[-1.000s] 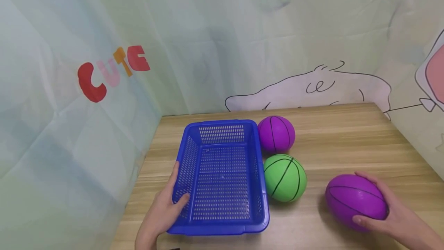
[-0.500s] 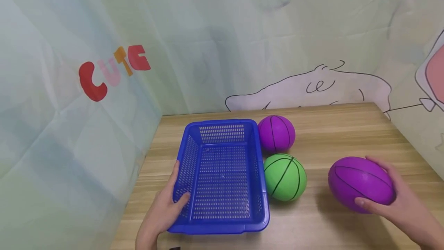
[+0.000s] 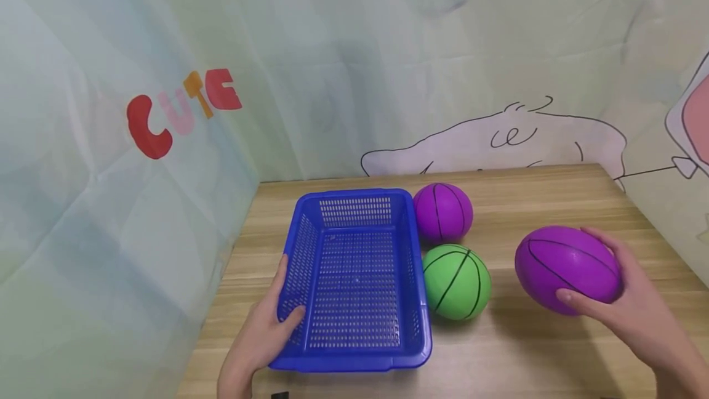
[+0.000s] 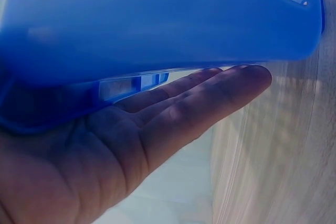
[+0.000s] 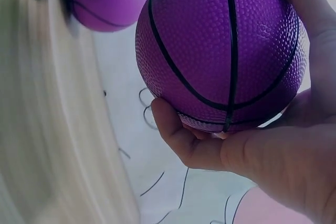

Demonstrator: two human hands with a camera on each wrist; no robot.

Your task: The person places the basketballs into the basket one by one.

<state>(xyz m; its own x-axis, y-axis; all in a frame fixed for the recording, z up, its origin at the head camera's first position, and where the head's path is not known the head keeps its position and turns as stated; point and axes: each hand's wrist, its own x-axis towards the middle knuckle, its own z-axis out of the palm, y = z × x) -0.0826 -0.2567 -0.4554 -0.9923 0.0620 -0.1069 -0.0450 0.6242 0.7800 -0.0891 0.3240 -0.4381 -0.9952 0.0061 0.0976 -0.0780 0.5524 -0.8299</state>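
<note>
A blue plastic basket (image 3: 350,362) with perforated walls stands upright on the table, with nothing inside. My left hand (image 3: 259,332) grips its left wall, thumb over the rim and fingers along the outside; the left wrist view shows those fingers (image 4: 210,98) extended against the wall. To the right, my right hand (image 3: 628,303) holds a purple toy basketball (image 3: 565,266) above the table, its shadow falling below. In the right wrist view, thumb and fingers spread around that purple ball (image 5: 210,51). Between basket and held ball sits a green toy basketball (image 3: 456,282), close against the basket's right side.
Behind the green ball, a second purple toy basketball (image 3: 443,213) rests beside the basket's far right corner. The wooden table (image 3: 532,202) meets printed fabric walls (image 3: 310,79) at the back and sides. A small dark object (image 3: 280,395) shows at the bottom edge.
My right hand has lifted the purple basketball off the table, and it now hangs higher and farther back. The left hand, basket and other balls have stayed in place.
</note>
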